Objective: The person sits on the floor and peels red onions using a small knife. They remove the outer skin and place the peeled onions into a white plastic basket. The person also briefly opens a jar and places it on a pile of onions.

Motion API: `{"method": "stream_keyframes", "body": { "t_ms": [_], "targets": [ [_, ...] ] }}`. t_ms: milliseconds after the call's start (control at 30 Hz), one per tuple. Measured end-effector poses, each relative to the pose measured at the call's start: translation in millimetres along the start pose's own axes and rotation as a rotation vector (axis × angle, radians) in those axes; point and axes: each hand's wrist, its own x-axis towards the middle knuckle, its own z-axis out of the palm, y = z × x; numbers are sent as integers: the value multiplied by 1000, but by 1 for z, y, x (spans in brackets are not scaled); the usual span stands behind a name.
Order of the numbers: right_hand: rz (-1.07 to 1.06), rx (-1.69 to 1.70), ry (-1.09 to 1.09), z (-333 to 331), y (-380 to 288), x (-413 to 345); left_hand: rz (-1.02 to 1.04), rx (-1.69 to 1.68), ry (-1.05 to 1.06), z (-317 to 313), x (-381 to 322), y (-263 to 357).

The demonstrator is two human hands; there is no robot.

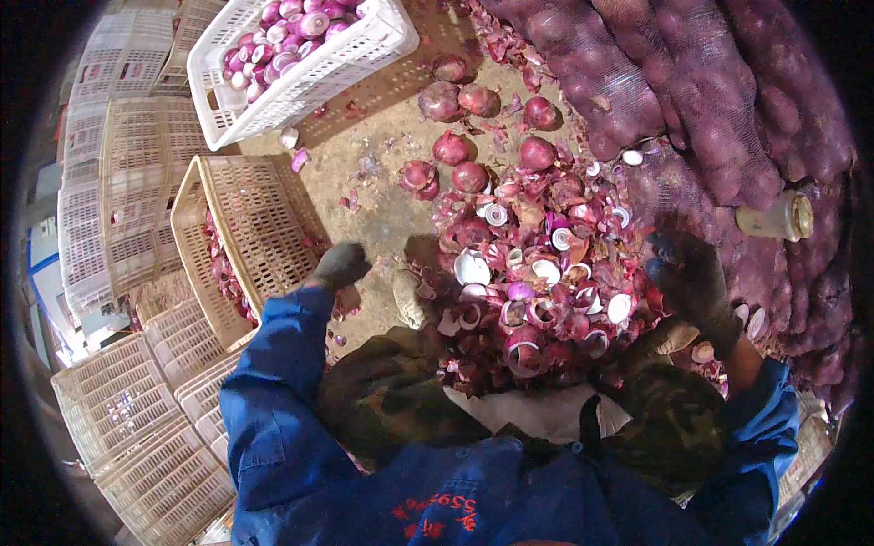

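Observation:
My left hand (343, 265), in a dark glove, is raised over the floor beside a tan plastic crate (256, 218); its fingers look curled, and whether they hold anything is hidden. At the right edge of a heap of red onions, loose skins and cut onion ends (546, 273) is my right hand (676, 273), also gloved and in shadow. A red onion partly shows beside it, but its grip is unclear. The heap lies between my legs. Whole red onions (470, 177) are scattered past it on the floor. A white crate (307, 89) at the top holds trimmed purple onions (287, 41).
Full mesh sacks of red onions (710, 89) are piled along the right, with a lidded jar (775, 216) lying on them. Stacked plastic crates (136, 170) line the left side, and more crates (164, 478) stand at lower left. Onion skins litter the concrete floor (369, 184).

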Motion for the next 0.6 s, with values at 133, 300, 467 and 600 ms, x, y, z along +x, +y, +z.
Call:
{"method": "stream_keyframes", "body": {
  "t_ms": [133, 300, 467, 600],
  "targets": [
    [232, -256, 62, -4, -10, 0, 31, -328, 281, -33, 113, 90],
    [154, -182, 106, -9, -14, -7, -98, -441, 397, -19, 192, 175],
    [181, 34, 84, -11, -4, -19, -192, -343, 342, -7, 217, 190],
    [145, 55, 86, -12, -8, -32, -93, -471, 230, -31, 189, 203]
  ]
}}
